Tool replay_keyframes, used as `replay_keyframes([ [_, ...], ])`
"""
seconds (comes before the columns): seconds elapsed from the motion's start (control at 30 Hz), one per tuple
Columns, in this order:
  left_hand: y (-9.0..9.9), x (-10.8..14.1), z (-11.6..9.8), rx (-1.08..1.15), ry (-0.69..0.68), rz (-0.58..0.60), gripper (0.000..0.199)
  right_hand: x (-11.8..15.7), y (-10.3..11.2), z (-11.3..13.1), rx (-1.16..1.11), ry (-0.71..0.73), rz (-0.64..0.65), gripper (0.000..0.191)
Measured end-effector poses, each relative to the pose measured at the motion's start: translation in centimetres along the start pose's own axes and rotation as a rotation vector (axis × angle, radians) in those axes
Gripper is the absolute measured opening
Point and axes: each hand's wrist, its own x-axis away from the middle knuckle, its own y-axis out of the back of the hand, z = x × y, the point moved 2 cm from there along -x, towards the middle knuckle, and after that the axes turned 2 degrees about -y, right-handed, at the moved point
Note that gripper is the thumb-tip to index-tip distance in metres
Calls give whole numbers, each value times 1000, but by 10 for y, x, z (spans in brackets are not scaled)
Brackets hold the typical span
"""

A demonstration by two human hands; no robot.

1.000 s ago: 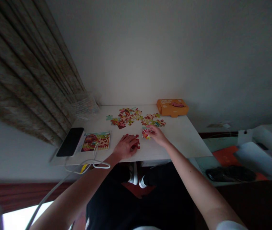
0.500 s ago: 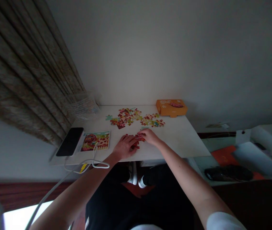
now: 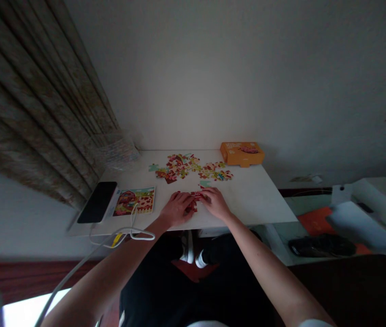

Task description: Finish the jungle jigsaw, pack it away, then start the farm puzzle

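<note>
Red puzzle pieces (image 3: 193,206) lie joined in a small group near the table's front edge. Curved over their left side is my left hand (image 3: 176,210), fingers and thumb closed on them and hiding part of the group. At the upper right of the group, my right hand (image 3: 216,202) pinches a red puzzle piece (image 3: 202,194), mostly covered by the fingers. Just beyond that hand lies a pale green puzzle piece (image 3: 205,183). Several loose puzzle pieces (image 3: 181,166) are spread farther back.
A picture card of a barn (image 3: 141,200) lies left of my hands, crossed by a white cable (image 3: 145,234). Beside it is a black phone (image 3: 97,202). At the back stand a clear plastic bag (image 3: 121,152) and an orange box (image 3: 242,155). The white table (image 3: 257,195) meets the wall.
My right hand has drawn slightly nearer and turned, its fingers now at the upper right of the red group. The pale green piece shows more. My left hand stays put.
</note>
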Motion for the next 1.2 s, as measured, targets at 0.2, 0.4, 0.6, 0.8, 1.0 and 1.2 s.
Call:
replay_keyframes([
  [0.2,-1,0,0,-13,17,-1,53,11,4,5,75,-35,26,23],
  [0.4,1,1,-2,-5,-16,11,55,6,3,-7,-51,-53,-44,18],
  [0.6,2,0,-1,8,-11,11,51,-18,10,-44,-54,-148,-90,24],
  [0.8,1,1,-1,3,-16,-7,52,-43,6,-55,-5,-115,38,36],
  [1.0,1,1,-1,6,-14,-18,53,-62,5,-66,-112,-210,94,42],
  [1.2,2,1,-2,15,-21,-26,51,-71,1,-62,-429,-385,8,39],
])
